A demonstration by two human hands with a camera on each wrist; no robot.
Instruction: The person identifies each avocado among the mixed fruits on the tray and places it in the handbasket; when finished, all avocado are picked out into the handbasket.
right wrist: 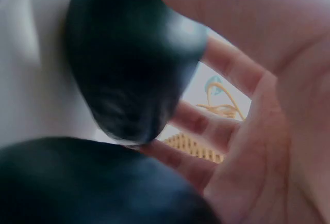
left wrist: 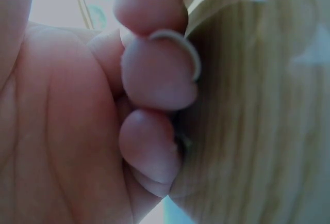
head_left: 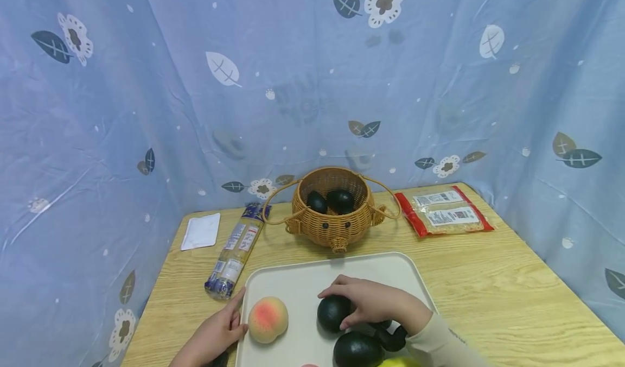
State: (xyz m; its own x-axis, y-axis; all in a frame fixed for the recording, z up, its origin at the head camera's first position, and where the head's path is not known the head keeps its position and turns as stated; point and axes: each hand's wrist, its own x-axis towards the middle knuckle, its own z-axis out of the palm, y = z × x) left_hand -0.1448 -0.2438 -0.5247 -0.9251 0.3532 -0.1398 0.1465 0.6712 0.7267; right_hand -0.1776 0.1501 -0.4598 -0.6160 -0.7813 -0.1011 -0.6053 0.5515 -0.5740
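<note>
My right hand (head_left: 366, 299) grips a dark green avocado (head_left: 332, 314) over the cream tray (head_left: 293, 280), thumb on the near side and fingers around the far side. In the right wrist view the avocado (right wrist: 129, 53) tapers downward between thumb and fingers. A second avocado (head_left: 356, 350) lies just in front of that hand, and another dark one shows partly behind the wrist. At the tray's left rim, my left hand (head_left: 217, 326) holds the edge, its other fingers (left wrist: 160, 74) curled low beside the wood. A peach (head_left: 267, 319) sits on the tray near it.
Behind the tray stands a wicker basket (head_left: 322, 231) with looped handles and two avocados (head_left: 340, 201) inside. A long blue-ended packet (head_left: 236, 253) and a white card (head_left: 201, 231) lie left; a red-edged bag (head_left: 444, 212) lies right. Something yellow (head_left: 397, 362) shows at the bottom edge.
</note>
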